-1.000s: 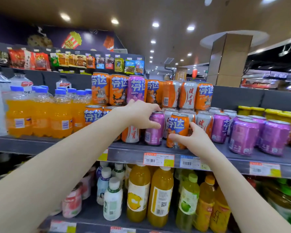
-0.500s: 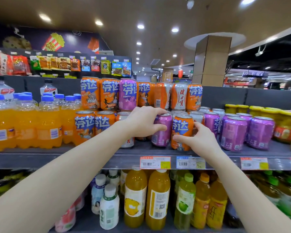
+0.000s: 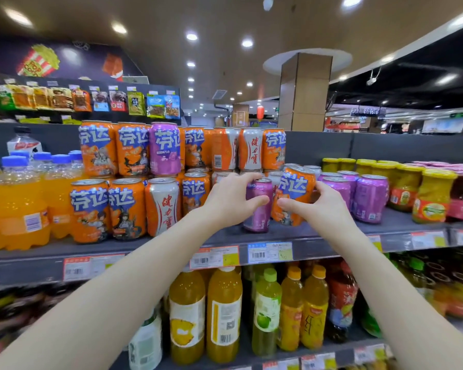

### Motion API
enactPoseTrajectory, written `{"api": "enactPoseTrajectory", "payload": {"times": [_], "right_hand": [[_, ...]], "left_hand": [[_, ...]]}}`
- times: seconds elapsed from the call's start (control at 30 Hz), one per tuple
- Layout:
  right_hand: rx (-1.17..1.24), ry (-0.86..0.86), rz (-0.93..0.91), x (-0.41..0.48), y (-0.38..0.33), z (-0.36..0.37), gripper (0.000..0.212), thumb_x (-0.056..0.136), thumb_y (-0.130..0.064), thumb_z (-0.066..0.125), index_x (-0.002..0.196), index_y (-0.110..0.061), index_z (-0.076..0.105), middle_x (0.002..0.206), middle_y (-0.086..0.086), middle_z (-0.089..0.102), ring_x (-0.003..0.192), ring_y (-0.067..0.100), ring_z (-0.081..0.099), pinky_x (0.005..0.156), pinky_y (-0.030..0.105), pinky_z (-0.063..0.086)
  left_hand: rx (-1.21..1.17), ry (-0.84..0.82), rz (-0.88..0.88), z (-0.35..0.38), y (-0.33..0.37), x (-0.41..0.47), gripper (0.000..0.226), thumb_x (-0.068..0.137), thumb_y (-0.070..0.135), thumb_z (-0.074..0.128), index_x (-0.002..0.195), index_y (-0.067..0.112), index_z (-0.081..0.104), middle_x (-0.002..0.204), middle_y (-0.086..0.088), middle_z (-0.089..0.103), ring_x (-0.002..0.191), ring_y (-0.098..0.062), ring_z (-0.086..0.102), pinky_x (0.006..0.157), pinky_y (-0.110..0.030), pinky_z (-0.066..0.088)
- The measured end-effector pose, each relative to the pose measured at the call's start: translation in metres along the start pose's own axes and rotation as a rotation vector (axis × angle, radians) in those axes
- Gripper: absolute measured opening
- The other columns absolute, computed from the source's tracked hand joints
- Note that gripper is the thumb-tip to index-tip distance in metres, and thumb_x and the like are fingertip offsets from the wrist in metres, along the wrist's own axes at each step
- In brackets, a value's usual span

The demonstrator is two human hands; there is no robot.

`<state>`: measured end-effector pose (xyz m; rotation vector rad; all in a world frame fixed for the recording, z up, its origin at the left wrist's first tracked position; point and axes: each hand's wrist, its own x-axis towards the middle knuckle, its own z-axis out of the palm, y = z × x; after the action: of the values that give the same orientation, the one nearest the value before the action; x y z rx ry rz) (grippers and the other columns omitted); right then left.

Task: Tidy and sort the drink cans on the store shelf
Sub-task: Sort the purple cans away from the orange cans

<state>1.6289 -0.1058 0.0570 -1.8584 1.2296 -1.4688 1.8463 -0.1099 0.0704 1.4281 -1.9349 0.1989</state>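
My left hand (image 3: 231,200) grips a purple can (image 3: 259,206) that stands near the front of the grey shelf (image 3: 318,236). Right beside it, my right hand (image 3: 321,206) holds an orange can (image 3: 294,193), tilted and lifted slightly off the shelf. Left of my hands stand orange cans (image 3: 90,209) and a white-and-orange can (image 3: 163,205), with a second layer stacked on top, including one purple can (image 3: 165,148). A group of purple cans (image 3: 369,196) stands to the right.
Orange soda bottles (image 3: 22,204) fill the shelf's left end. Yellow-lidded jars (image 3: 430,196) stand at the right. Juice bottles (image 3: 225,313) line the shelf below, behind the price tags (image 3: 214,257). Snack packets (image 3: 91,100) hang on the rack above.
The orange can in my right hand has tipped and risen off the shelf. My left hand stays closed around the purple can. The view has shifted left and closer.
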Motion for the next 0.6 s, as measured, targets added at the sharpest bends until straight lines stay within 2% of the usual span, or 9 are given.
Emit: {"api": "enactPoseTrajectory", "payload": {"times": [0.17, 0.3, 0.4, 0.5, 0.6], "right_hand": [[-0.034, -0.040, -0.052, -0.001, -0.011, -0.007, 0.049, 0.068, -0.043, 0.092, 0.109, -0.032, 0.067, 0.097, -0.015, 0.075, 0.090, 0.001, 0.070, 0.078, 0.027, 0.059], [0.014, -0.063, -0.074, -0.002, -0.021, -0.001, 0.056, 0.068, -0.043, 0.092, 0.116, -0.033, 0.065, 0.101, -0.015, 0.075, 0.092, 0.001, 0.071, 0.076, 0.026, 0.061], [0.047, -0.113, -0.083, -0.004, -0.030, 0.011, 0.056, 0.068, -0.044, 0.092, 0.116, -0.034, 0.064, 0.102, -0.016, 0.074, 0.093, 0.001, 0.071, 0.074, 0.025, 0.061], [0.047, -0.175, -0.118, -0.007, -0.042, 0.028, 0.052, 0.068, -0.046, 0.091, 0.108, -0.038, 0.060, 0.100, -0.019, 0.071, 0.090, -0.001, 0.069, 0.074, 0.021, 0.059], [0.063, -0.247, -0.138, -0.013, -0.053, 0.053, 0.055, 0.071, -0.043, 0.091, 0.114, -0.035, 0.058, 0.099, -0.023, 0.067, 0.088, -0.007, 0.065, 0.070, 0.013, 0.054]], "left_hand": [[-0.060, 0.007, -0.027, 0.005, 0.008, -0.002, 0.071, 0.086, 0.058, 0.070, 0.148, 0.032, 0.046, 0.130, -0.003, 0.061, 0.111, -0.019, 0.061, 0.095, -0.043, 0.054], [0.043, -0.044, -0.043, -0.022, 0.002, -0.008, 0.084, 0.081, 0.058, 0.076, 0.152, 0.031, 0.039, 0.139, -0.003, 0.056, 0.123, -0.023, 0.056, 0.101, -0.047, 0.051], [0.222, 0.079, -0.013, -0.052, -0.008, -0.022, 0.068, 0.085, 0.050, 0.074, 0.145, 0.032, 0.047, 0.132, -0.003, 0.058, 0.120, -0.025, 0.057, 0.099, -0.048, 0.049], [0.363, 0.195, -0.035, -0.082, -0.028, -0.041, 0.051, 0.085, 0.042, 0.072, 0.133, 0.031, 0.059, 0.122, -0.003, 0.062, 0.113, -0.027, 0.058, 0.095, -0.047, 0.048], [0.326, 0.261, -0.108, -0.107, -0.052, -0.057, 0.034, 0.086, 0.037, 0.069, 0.119, 0.030, 0.066, 0.110, 0.002, 0.066, 0.102, -0.023, 0.064, 0.090, -0.047, 0.052]]}}
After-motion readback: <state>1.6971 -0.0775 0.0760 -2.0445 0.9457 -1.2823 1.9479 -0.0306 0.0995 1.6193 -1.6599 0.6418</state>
